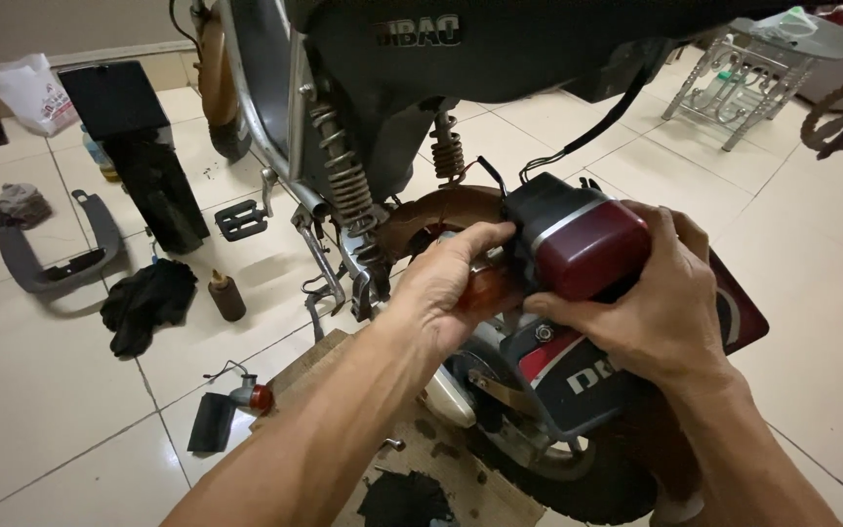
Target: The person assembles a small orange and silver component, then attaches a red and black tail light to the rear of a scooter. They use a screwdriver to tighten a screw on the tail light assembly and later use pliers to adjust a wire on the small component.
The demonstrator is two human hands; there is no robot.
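A red tail light unit [592, 249] in a black housing sits at the rear of an electric bike, above its dark mudguard [578, 381]. My right hand [651, 303] wraps around the light from the right and below. My left hand [446, 283] presses against the amber side lens [488, 288] and the left edge of the housing. Black wires [602, 127] run from the light up under the black seat [500, 39]. The rear tyre [587, 483] shows below my arms.
Coil shock springs [343, 176] and the frame stand left of my hands. On the tiled floor lie a black box [139, 146], a grey bracket [56, 263], a black cloth [148, 303], a small brown bottle [227, 296], a pedal [242, 220] and cardboard [412, 459]. A metal rack [743, 88] stands far right.
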